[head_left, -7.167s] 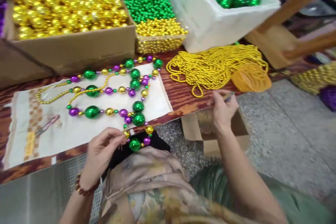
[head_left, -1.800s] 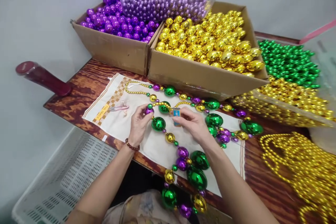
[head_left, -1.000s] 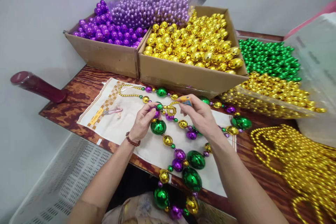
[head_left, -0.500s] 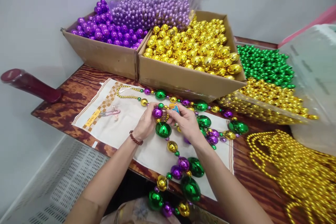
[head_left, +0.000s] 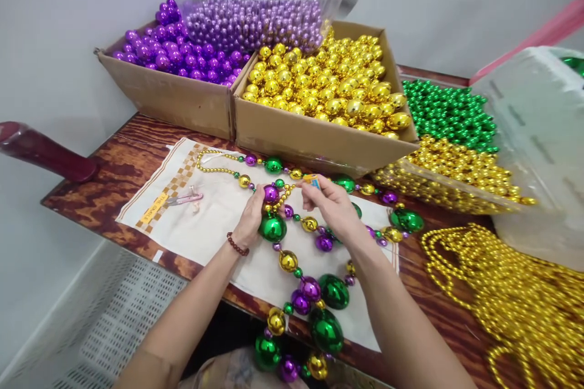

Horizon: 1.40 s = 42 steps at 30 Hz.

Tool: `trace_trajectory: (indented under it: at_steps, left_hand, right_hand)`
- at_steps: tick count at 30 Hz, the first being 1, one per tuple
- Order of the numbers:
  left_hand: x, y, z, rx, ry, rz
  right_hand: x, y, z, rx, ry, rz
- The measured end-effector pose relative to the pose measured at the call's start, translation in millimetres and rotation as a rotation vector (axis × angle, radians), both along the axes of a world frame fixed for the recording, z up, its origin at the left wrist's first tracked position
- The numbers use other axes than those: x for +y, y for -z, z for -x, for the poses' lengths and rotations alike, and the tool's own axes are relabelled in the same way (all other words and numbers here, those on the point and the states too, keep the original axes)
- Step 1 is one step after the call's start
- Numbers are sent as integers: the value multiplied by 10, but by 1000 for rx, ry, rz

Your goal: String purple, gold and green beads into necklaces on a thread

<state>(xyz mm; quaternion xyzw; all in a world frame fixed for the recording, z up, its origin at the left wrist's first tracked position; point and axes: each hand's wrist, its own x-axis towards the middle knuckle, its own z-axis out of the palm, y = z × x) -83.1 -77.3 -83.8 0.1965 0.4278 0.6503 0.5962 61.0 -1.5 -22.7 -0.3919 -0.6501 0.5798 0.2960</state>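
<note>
Beaded necklace (head_left: 272, 228), gold bead strand (head_left: 288, 190) apparently being tied in at purple bead (head_left: 271, 194)
Left hand (head_left: 250, 220) grasps purple bead; right hand (head_left: 332, 202) seems to pinch the strand's end plus small orange-and-blue tool (head_left: 312, 180), type unclear; necklace spreads over white towel (head_left: 219, 219), near loop past wooden table (head_left: 123, 149) edge; next move likely calls for pulling the join snug

yellow tag (head_left: 155, 208) on white towel (head_left: 219, 213), lower L of frame, reads "THE", 2nd word blurry, print on blue-orange item (head_left: 312, 181) in R hand (head_left: 332, 203), ctr, illegible
</note>
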Motion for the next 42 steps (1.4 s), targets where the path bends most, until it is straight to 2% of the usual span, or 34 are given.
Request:
trace_trajectory:
  at_steps: [5,8,11,14,18,21,24,29,33,37,42]
  left_hand:
    - [-19,-47,14,20,45,-30]
    - [-7,-25,17,23,48,-21]
    - [-1,6,29,17,57,-22]
    - [-7,27,41,7,53,-25]
    - [-24,54,48,-22,55,-38]
    - [-35,81,57,-19,64,-75]
    - [-39,89,66,-53,77,-90]
    - [-37,36,65,-124,78,-83]
    - [-30,28,61,-173,89,-69]
    - [-24,69,67,-196,90,-64]
    - [-23,74,81,-133,132,-88]
  right_hand:
    - [163,-13,13,-178,-27,-14]
    - [159,24,90,-298,-10,-62]
    - [135,71,130,-327,-6,-118]
    - [132,123,130,-288,-49,-90]
    - [122,189,98,-47,-135,61]
    - [76,209,49,55,-99,103]
    - [37,198,-11,24,-114,36]
    - [82,175,-73,-48,-194,-178]
    - [108,151,-49,-110,-253,-174]
    - [74,98,51,-261,-151,-189]
    - [31,42,155,-407,-67,-253]
